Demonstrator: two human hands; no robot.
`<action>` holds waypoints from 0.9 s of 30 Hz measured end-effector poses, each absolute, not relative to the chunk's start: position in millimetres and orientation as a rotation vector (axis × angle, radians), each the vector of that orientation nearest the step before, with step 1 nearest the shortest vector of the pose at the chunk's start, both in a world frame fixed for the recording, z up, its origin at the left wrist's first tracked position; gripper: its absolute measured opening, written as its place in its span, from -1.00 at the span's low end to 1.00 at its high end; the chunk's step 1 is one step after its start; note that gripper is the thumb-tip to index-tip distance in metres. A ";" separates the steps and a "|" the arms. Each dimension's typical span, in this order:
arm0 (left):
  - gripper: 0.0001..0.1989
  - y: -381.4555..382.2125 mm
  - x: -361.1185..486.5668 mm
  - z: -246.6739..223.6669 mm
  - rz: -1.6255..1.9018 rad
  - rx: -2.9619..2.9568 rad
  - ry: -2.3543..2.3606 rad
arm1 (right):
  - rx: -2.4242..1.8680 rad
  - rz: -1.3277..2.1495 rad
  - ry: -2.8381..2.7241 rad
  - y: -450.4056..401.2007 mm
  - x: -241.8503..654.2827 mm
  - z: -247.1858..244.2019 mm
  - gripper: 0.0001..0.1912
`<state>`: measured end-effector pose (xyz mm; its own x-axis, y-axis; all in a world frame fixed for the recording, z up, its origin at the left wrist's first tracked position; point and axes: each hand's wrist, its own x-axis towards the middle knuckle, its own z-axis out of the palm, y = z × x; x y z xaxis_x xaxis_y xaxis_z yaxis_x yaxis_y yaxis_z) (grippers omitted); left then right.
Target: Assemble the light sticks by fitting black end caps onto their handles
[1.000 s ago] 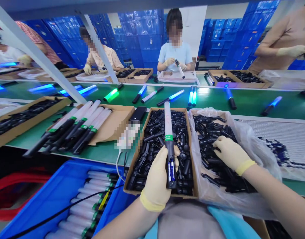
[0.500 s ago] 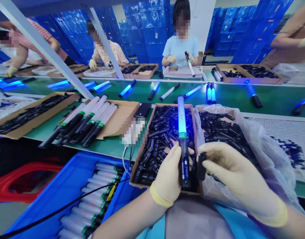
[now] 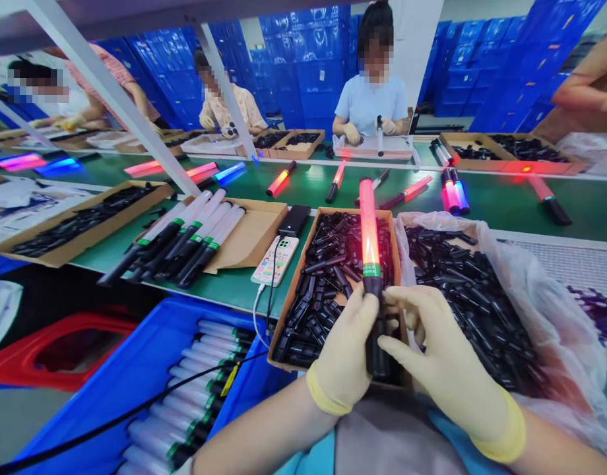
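My left hand [image 3: 344, 349], in a pale yellow glove, is wrapped round the black handle of an upright light baton [image 3: 369, 227]. Its tube glows red above a green band. At the handle's right side, my gloved right hand [image 3: 439, 356] touches it with thumb and fingers, curled round its edge. The handle looks covered now, with no battery showing. Behind the baton stands a cardboard box of small black parts [image 3: 328, 264]; a lined box of black parts [image 3: 456, 284] lies to the right.
A blue crate [image 3: 150, 336] of batons sits at the lower left. More batons [image 3: 185, 237] lie on cardboard beside a phone [image 3: 276, 259]. Beyond, glowing batons lie on a green belt [image 3: 313, 181], with several people working behind it. A metal post [image 3: 110, 92] slants across the left.
The black cover in my right hand has moved left onto the baton handle, hiding the battery. The baton light has turned from blue to red, as have most belt lights.
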<state>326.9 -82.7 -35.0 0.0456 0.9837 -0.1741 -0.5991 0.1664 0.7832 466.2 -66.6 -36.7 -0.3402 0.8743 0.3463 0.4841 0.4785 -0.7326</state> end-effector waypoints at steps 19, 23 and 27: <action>-0.52 -65.8 284.1 -24.1 1.163 1.114 1.178 | -1.164 1.546 -1.354 18.2 515.7 -19.5 -0.35; -0.39 -77.1 250.5 -36.4 1.340 0.874 1.307 | -1.557 1.125 -1.519 130.1 553.9 -21.8 -0.40; -0.44 -87.6 221.4 -47.8 1.522 0.658 1.341 | -1.867 0.805 -1.626 221.0 551.7 -24.0 -0.64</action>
